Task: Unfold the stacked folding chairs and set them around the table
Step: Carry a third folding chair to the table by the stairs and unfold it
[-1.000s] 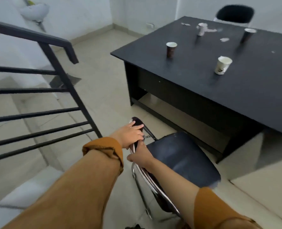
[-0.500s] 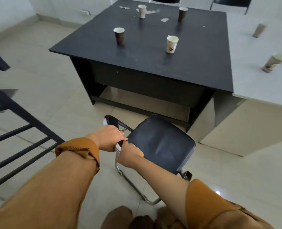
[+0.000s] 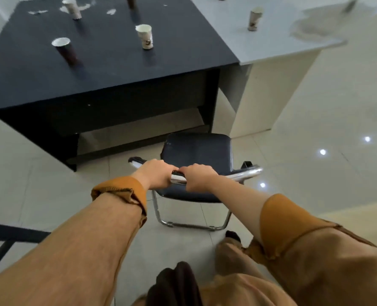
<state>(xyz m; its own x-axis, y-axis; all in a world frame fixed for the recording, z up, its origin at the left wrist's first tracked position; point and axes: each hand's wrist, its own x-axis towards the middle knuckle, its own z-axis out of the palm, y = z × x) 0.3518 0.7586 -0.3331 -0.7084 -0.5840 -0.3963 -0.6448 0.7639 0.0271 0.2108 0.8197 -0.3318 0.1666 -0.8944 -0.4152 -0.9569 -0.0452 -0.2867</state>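
An unfolded chair with a dark padded seat point(image 3: 197, 151) and chrome tube frame stands on the tiled floor in front of me, its seat facing the black table point(image 3: 108, 69). My left hand point(image 3: 155, 174) and my right hand point(image 3: 197, 177) grip the chrome top bar of its back side by side, fingers curled over the tube. The chair's floor rail point(image 3: 192, 226) rests on the tiles near my feet. The seat's front edge is close to the black table's near right corner.
Several paper cups point(image 3: 145, 36) stand on the black table. A grey-white table point(image 3: 271, 40) adjoins it on the right, with another cup point(image 3: 254, 18) on it. A black stair railing point(image 3: 4, 237) sits at lower left. Open tiled floor lies to the right.
The view has swung right and the chair has turned, so its seat now faces the table squarely. Both hands kept their grip on the top bar.
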